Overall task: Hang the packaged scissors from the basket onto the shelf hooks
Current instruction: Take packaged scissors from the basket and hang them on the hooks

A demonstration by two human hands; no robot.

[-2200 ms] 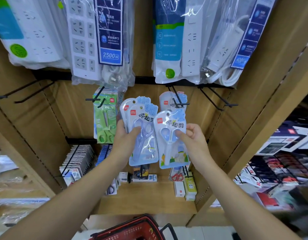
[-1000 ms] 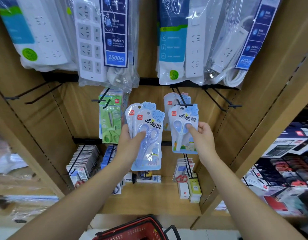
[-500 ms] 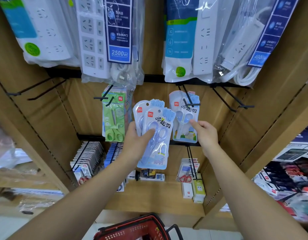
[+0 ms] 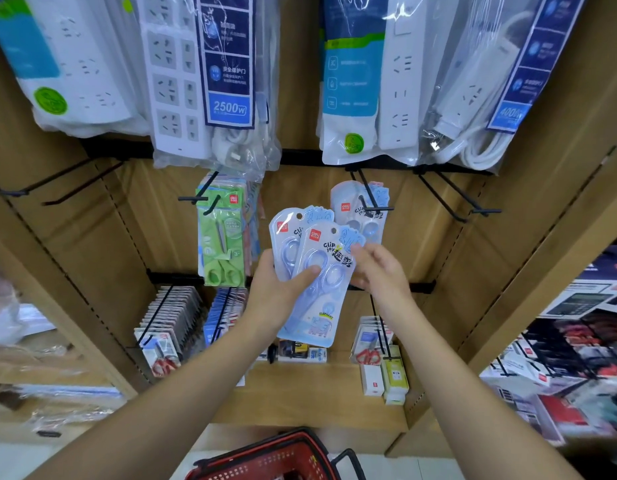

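Note:
My left hand (image 4: 279, 289) holds two overlapping packs of light-blue scissors (image 4: 317, 289), thumb across the front pack. My right hand (image 4: 379, 271) has its fingertips on the upper right edge of the front pack. Behind them, blue scissor packs (image 4: 355, 211) hang on a black shelf hook (image 4: 372, 199). Green scissor packs (image 4: 222, 237) hang on the hook to the left. The red basket (image 4: 275, 459) sits at the bottom of the view.
Bagged power strips (image 4: 210, 81) hang along the top rail. Bare black hooks stick out at the left (image 4: 57, 188) and right (image 4: 462, 202). More packaged goods (image 4: 168, 327) fill the lower hooks and the wooden shelf board. Calculator boxes (image 4: 577, 306) lie at the right.
My right hand hung a blue scissor pack on the hook, let go of it, and came back down to the packs in my left hand.

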